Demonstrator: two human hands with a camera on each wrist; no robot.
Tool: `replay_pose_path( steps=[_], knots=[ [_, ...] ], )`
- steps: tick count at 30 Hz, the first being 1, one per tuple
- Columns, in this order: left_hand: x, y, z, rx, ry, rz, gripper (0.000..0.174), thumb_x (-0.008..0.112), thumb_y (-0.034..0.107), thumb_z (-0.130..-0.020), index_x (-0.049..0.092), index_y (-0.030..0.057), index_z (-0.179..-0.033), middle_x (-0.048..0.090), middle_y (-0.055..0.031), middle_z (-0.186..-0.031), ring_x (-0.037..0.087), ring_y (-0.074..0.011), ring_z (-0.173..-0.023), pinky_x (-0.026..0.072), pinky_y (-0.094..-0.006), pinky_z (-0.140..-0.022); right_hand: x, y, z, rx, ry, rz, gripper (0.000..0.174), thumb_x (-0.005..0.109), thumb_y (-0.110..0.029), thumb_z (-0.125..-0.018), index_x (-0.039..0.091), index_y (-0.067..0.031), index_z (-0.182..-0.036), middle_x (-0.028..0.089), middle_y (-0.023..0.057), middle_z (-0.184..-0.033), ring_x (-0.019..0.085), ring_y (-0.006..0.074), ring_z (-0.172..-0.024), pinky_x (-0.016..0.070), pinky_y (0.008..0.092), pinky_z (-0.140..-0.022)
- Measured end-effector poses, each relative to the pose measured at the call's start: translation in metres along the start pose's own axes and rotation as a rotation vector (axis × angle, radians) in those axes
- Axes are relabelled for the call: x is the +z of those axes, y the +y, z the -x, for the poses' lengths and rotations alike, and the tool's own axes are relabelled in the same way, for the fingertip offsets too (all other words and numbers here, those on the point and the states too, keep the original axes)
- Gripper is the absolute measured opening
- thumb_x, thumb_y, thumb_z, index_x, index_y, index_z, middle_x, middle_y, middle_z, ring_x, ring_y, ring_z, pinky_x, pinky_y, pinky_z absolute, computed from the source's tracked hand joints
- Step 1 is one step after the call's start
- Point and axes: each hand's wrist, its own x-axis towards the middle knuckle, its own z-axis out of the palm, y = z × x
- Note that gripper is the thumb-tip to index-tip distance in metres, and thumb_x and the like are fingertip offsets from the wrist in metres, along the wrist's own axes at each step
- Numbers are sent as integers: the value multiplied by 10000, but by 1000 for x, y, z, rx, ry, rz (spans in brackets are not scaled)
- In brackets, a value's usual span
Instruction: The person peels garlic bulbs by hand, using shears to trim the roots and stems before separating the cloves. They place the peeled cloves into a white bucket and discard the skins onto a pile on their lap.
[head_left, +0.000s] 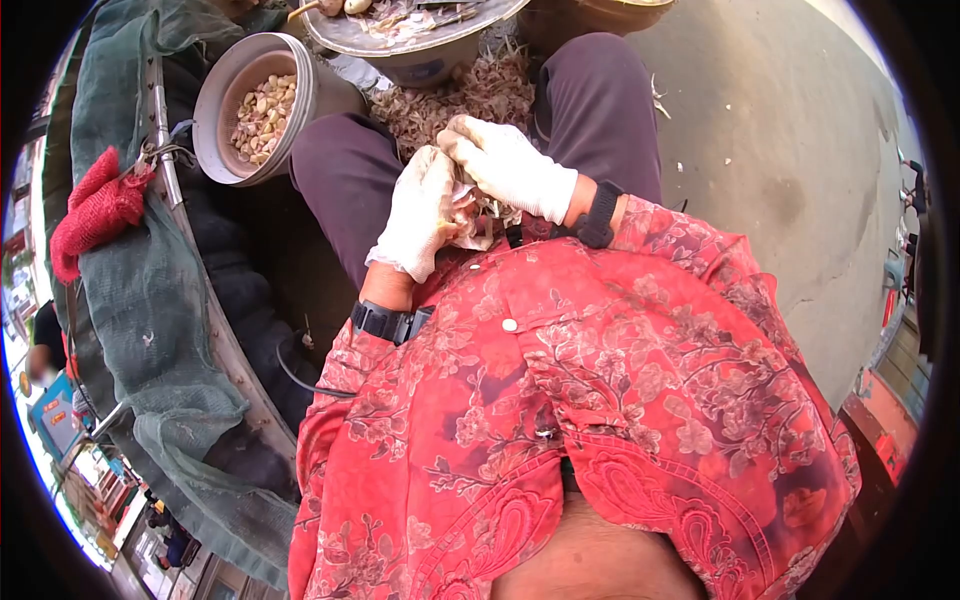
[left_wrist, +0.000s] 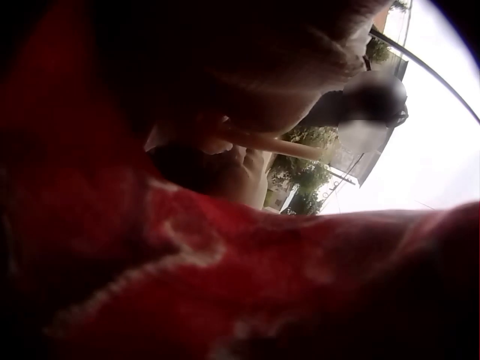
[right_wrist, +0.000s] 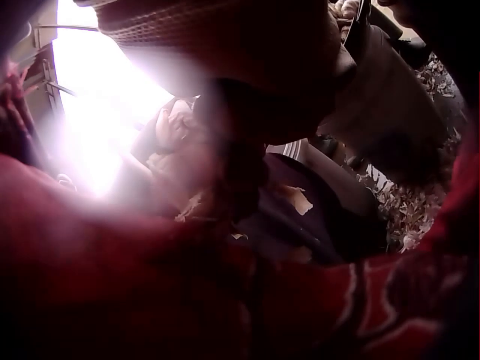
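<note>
Above the lap, my two white-gloved hands meet with curled fingers. My left hand (head_left: 416, 208) grips a garlic bulb that the gloves mostly cover. A pale garlic stalk (left_wrist: 279, 145) sticks out between the fingers in the left wrist view. Fingers of my right hand (head_left: 515, 172) pinch at the same garlic, fingertips close against the left hand's. Loose papery garlic skins (head_left: 472, 212) lie in the lap just below both hands. The right wrist view is dark and partly washed out by glare.
A white bucket (head_left: 207, 120) holding peeled garlic cloves (head_left: 265, 118) stands beyond the left knee. Ahead, a wide metal basin (head_left: 335, 38) carries garlic and skins. A heap of skins (head_left: 450, 100) covers the ground between the knees. Green netting (head_left: 165, 330) over a metal rail runs along the left.
</note>
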Motion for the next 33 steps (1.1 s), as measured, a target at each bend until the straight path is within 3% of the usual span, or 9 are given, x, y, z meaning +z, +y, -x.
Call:
replay_pose_path(
  steps=[8, 9, 11, 13, 16, 21, 26, 29, 33],
  knots=[
    [-12, -46, -28, 398, 76, -486, 174, 468, 276, -998, 484, 125, -912, 471, 10, -767, 464, -104, -536, 383, -259, -442, 5, 14, -14, 69, 79, -184, 508, 518, -337, -975, 500, 35, -1321, 616, 166, -1231, 573, 215, -1155, 501, 321, -901],
    [-12, -32, -39, 1016, 243, -997, 174, 490, 282, -979, 492, 132, -892, 480, 12, -773, 471, -103, -542, 383, -262, -439, 5, 11, -14, 88, 75, -230, 498, 515, -330, -976, 507, 33, -1316, 622, 153, -1213, 573, 203, -1145, 498, 315, -892],
    [-9, -47, -40, 90, 97, -25, 160, 508, 282, -964, 511, 139, -895, 496, 14, -770, 473, -107, -540, 385, -262, -436, 1, 13, -18, 102, 44, -226, 454, 505, -315, -979, 530, 24, -1281, 635, 134, -1167, 576, 190, -1112, 485, 307, -876],
    [-9, -48, -46, 425, 104, -344, 150, 513, 273, -960, 529, 136, -901, 511, 14, -761, 483, -109, -541, 387, -261, -436, 0, 19, -19, 65, 71, -156, 434, 505, -311, -981, 540, 18, -1262, 637, 132, -1161, 579, 189, -1091, 476, 309, -885],
    [9, 12, -24, -257, 100, 369, 136, 501, 253, -976, 532, 135, -916, 524, 15, -791, 488, -99, -546, 379, -253, -425, -2, 7, -13, 70, 130, -97, 399, 508, -303, -981, 559, 9, -1225, 644, 135, -1152, 589, 193, -1056, 455, 317, -922],
    [3, -1, -23, 110, 83, -576, 214, 480, 273, -1003, 544, 69, -1014, 531, -21, -815, 472, -96, -556, 403, -246, -451, -2, 17, -13, -29, 120, 61, 422, 508, -312, -977, 555, 26, -1225, 651, 179, -1132, 618, 233, -1060, 467, 324, -912],
    [7, -10, -26, -238, 68, 317, 155, 483, 245, -996, 529, 103, -952, 511, 0, -770, 485, -94, -546, 387, -244, -439, 0, 20, -15, -48, 134, 36, 367, 497, -300, -983, 573, 19, -1146, 662, 151, -1048, 624, 209, -961, 481, 328, -850],
    [-4, -66, -49, 505, 71, -739, 298, 653, 84, -670, 502, 1, -912, 522, -200, -889, 527, -375, -852, 464, -442, -739, 5, 31, -21, 13, 155, -59, 359, 499, -296, -983, 574, 14, -1146, 663, 130, -1035, 606, 180, -951, 476, 323, -856],
    [2, -69, -54, 430, 96, -690, 289, 675, 94, -668, 503, 12, -886, 529, -196, -868, 536, -387, -852, 471, -453, -736, 3, 30, -19, 108, 121, -315, 321, 450, -276, -965, 605, 3, -1000, 624, 112, -859, 584, 183, -775, 484, 336, -708]
  ],
)
